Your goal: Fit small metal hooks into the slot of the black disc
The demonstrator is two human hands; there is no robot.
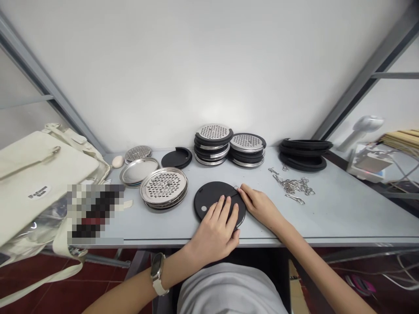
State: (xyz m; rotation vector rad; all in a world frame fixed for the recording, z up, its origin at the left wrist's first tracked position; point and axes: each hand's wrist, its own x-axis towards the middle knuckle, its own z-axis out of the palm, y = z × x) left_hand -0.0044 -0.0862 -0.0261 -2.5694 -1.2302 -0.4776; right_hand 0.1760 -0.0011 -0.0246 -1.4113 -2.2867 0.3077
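A round black disc with a small pale dot lies flat near the table's front edge. My left hand rests across it, fingers stretched over its face and thumb by its near edge. At the disc's upper right rim, my right hand is closed in a pinch on a thin metal wire clip. Only a small loop of that clip shows; my fingers cover the rest. To the left is a stack of round metal grater plates. A tangle of metal wire clips is spread out on the right.
Behind the disc stand two stacks of black-rimmed graters. Black rings are piled at the back right. A loose black disc and plain metal plates lie back left. A cream bag hangs over the left end.
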